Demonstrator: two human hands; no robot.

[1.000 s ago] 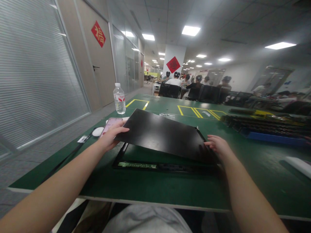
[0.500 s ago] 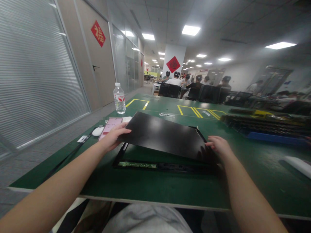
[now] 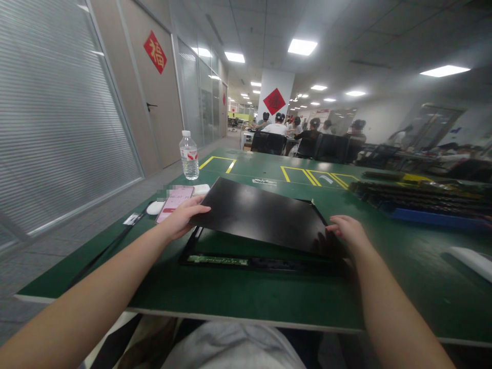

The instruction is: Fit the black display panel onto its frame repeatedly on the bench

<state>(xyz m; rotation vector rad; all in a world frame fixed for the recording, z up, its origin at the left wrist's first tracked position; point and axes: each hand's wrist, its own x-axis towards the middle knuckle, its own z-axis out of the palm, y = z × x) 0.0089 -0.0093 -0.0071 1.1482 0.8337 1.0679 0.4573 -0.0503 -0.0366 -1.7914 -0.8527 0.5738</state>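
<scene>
A thin, dark, rectangular display panel (image 3: 257,212) is held at a tilt, its left side raised higher than its right. My left hand (image 3: 186,215) grips the left edge, thumb on top. At the right edge, the fingers of my right hand (image 3: 346,230) close on the panel's side, and a reflection of them shows in its surface. Beneath lies a black rectangular frame (image 3: 188,246) on the table. Along the frame's near side runs a green circuit board strip (image 3: 217,260). The panel hides much of the frame's interior.
On the green table (image 3: 238,297) stand a water bottle (image 3: 189,156) and, nearer, a phone (image 3: 175,202) beside a round white object (image 3: 155,208). Dark strips (image 3: 423,197) are stacked with a blue piece at right. A white object (image 3: 472,262) lies at the right edge. People sit beyond.
The panel and my left hand have shifted very slightly to the right. My right hand stays almost where it was, and the frame below has not moved.
</scene>
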